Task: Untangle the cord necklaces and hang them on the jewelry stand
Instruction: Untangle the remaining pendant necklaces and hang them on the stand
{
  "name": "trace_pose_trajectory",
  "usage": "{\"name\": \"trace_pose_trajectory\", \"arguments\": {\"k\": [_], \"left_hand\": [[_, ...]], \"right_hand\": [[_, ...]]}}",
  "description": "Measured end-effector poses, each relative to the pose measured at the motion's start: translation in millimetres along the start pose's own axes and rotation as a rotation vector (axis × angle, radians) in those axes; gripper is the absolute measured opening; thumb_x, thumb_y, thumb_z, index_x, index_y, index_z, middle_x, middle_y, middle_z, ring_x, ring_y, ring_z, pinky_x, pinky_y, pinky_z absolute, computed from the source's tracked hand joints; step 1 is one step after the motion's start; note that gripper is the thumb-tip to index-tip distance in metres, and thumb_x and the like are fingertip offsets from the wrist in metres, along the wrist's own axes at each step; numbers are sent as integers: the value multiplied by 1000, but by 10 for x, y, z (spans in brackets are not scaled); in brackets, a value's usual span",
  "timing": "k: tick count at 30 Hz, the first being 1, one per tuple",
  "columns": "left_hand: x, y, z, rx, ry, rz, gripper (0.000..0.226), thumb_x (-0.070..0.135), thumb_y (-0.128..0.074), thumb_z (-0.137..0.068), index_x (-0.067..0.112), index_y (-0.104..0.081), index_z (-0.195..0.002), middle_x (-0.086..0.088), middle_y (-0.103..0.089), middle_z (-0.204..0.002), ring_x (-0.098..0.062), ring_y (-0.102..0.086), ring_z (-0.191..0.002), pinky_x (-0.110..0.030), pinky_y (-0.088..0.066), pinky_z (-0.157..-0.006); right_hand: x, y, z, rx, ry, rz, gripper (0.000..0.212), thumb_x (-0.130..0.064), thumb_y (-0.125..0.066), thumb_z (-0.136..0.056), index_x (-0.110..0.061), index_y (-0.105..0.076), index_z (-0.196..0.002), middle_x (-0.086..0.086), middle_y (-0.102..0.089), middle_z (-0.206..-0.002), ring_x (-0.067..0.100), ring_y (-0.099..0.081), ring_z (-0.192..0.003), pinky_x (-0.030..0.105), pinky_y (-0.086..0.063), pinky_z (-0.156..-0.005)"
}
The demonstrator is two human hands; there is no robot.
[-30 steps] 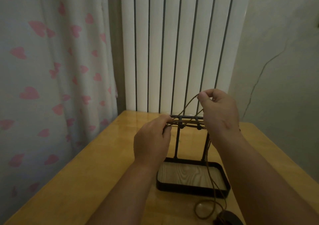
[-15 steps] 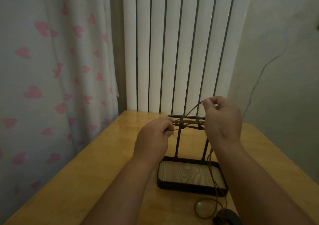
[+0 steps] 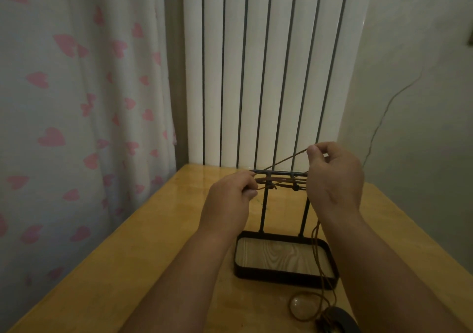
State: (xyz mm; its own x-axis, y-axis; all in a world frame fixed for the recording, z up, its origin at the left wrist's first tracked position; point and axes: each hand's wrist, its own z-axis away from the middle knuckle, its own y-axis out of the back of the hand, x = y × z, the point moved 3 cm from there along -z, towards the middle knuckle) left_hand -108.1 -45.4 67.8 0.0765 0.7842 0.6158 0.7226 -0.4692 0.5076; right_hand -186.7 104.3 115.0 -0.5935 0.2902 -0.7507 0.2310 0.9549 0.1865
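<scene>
**Cords up at the bar, pendants down on the tabletop**

The left hand (image 3: 227,202) pinches brown cord strands (image 3: 281,182) in curled fingers, just beside the left end of the jewelry stand (image 3: 279,172). Between the two sets of fingers, the strands run along just under the stand's top bar. One taut strand (image 3: 284,160) climbs to the right hand (image 3: 335,179), which pinches it between thumb and forefinger above the bar's right end. Below those fingers, cords drop past the stand's tray to a pale round pendant (image 3: 303,304) and a dark pendant (image 3: 335,320) on the tabletop (image 3: 153,243).

Hanging looks begun but not finished, and some separating seems left. In the dim light I cannot tell whether the strands rest on the bar, nor count the necklaces. The frame edge cuts off the dark pendant.
</scene>
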Motion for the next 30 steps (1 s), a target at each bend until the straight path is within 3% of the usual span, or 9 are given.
{"name": "trace_pose_trajectory", "arguments": {"k": [5,10,14,18,23,30], "left_hand": [[-24,-64,-25,61,25,35,18,7,-63,-93,23,-62,-85,9,-66,-101,4,-51,-84,-9,-40,-69],[-14,-70,-32,107,52,89,23,12,-65,-93,29,-50,-96,14,-61,-95,1,-57,-83,-9,-43,-64],[-15,-70,-36,126,61,186,22,15,-66,-92,32,-64,-105,21,-61,-93,7,-57,-90,-7,-45,-70],[-23,-80,-49,128,94,225,17,14,-68,-91,28,-71,-100,19,-65,-91,2,-60,-89,-9,-44,-72],[-30,-92,-44,159,115,208,14,14,-67,-91,25,-72,-98,18,-64,-88,4,-59,-86,-6,-43,-67],[11,-165,-42,241,160,200,14,10,-65,-93,22,-71,-93,15,-63,-84,3,-57,-79,-2,-42,-62]], "right_hand": [[-19,-12,-143,-73,66,56,14,-33,-47,-101,-27,-59,-99,-15,-52,-79,4,-50,-75,25,-39,-60],[74,-6,-278,-145,108,183,21,-42,-48,-99,-26,-62,-102,-13,-54,-78,14,-58,-78,35,-48,-66],[185,60,-313,-187,127,302,29,-50,-52,-94,-24,-65,-99,-10,-56,-80,15,-58,-79,37,-51,-67],[314,170,-347,-227,100,317,33,-58,-56,-88,-25,-62,-87,-8,-58,-79,9,-54,-74,32,-45,-64],[464,249,-379,-229,32,369,46,-69,-59,-77,-24,-63,-85,-6,-61,-79,16,-61,-74,36,-52,-65],[514,240,-335,-171,21,338,46,-71,-60,-76,-25,-62,-79,-11,-57,-75,7,-53,-72,27,-40,-57]]}}
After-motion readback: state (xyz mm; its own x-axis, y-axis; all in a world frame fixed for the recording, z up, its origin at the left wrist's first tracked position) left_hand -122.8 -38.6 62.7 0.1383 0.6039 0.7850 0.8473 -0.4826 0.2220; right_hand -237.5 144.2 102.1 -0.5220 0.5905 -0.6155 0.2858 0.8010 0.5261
